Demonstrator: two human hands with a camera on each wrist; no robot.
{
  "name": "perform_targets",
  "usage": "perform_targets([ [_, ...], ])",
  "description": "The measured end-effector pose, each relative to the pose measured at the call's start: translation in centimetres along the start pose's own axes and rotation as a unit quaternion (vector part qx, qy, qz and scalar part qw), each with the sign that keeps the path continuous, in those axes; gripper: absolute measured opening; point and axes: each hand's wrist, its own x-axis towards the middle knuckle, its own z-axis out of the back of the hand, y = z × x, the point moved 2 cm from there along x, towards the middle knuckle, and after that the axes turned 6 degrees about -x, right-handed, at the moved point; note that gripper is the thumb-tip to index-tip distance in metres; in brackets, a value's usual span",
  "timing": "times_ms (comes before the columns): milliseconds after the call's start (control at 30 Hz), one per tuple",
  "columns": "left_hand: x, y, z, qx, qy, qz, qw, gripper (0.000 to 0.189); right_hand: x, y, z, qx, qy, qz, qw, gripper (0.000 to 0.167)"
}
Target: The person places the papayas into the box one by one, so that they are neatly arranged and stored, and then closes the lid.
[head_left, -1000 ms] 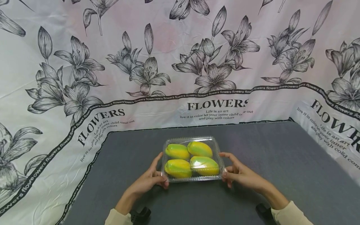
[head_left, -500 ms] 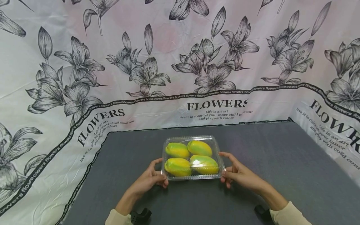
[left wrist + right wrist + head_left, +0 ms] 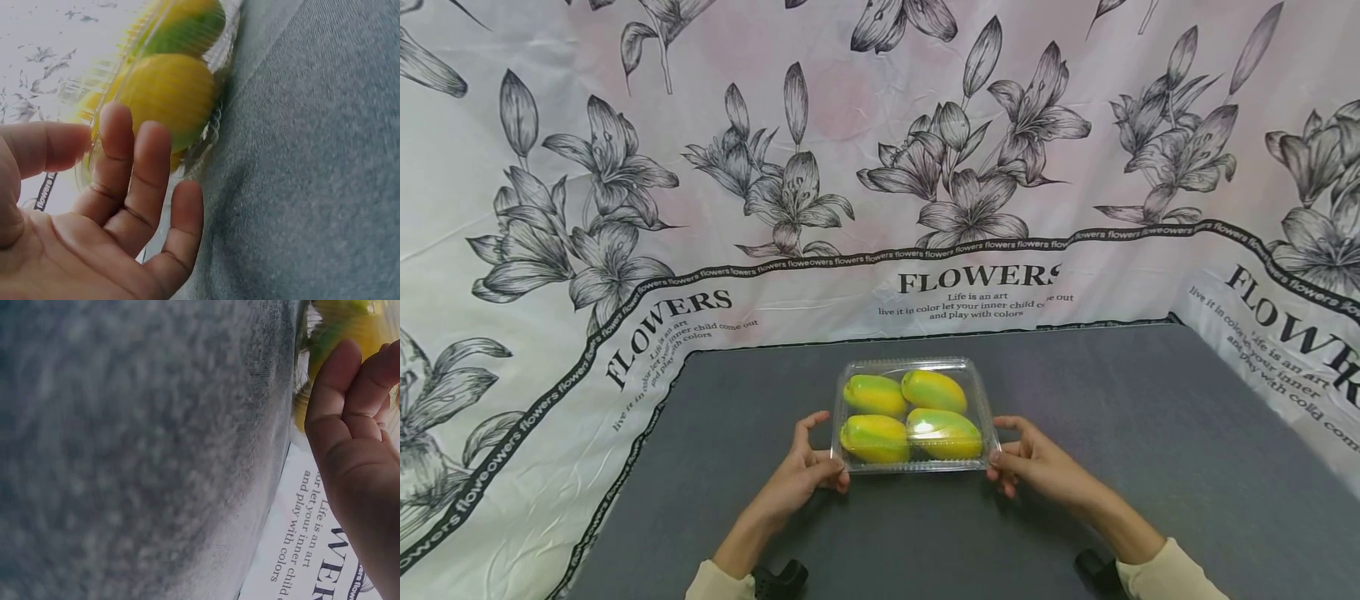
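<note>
A clear plastic clamshell box (image 3: 913, 468) with its lid down holds several yellow-green, mango-like fruits (image 3: 874, 439). My left hand (image 3: 793, 479) grips its near left corner, the thumb on the rim and the index finger reaching up along the side. In the left wrist view its curled fingers (image 3: 150, 169) stand against the box wall. At the near right corner my right hand (image 3: 1045, 471) pinches the rim between thumb and curled fingers. The right wrist view shows only part of that hand and of the fruits. Whether the box touches the table cannot be told.
A grey cloth-covered table (image 3: 760, 383) lies under the box. White cloth (image 3: 805, 308) with printed lilies and lettering hangs at the back and both sides. Black straps (image 3: 781, 579) sit at both wrists, beside pale sleeves.
The box has shifted slightly away, toward the back of the table, with both hands still at its near corners. My left index finger has lifted a little off the side.
</note>
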Motion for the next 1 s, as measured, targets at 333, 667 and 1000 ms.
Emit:
perform_targets([
  [333, -0.11, 0.02, -0.13, -0.019, -0.002, 0.036, 0.9992, 0.050, 0.17, -0.22, -0.30, 0.025, -0.038, -0.012, 0.9989, 0.059],
  [667, 0.04, 0.17, -0.18, -0.032, -0.019, 0.050, 0.9980, 0.029, 0.18, -0.28, -0.56, 0.050, -0.066, -0.035, 0.9959, 0.039],
  [1000, 0.25, 0.55, -0.43, -0.057, -0.036, 0.061, 0.9959, 0.008, 0.10, -0.38, -0.68, 0.103, -0.085, -0.063, 0.9890, 0.018],
])
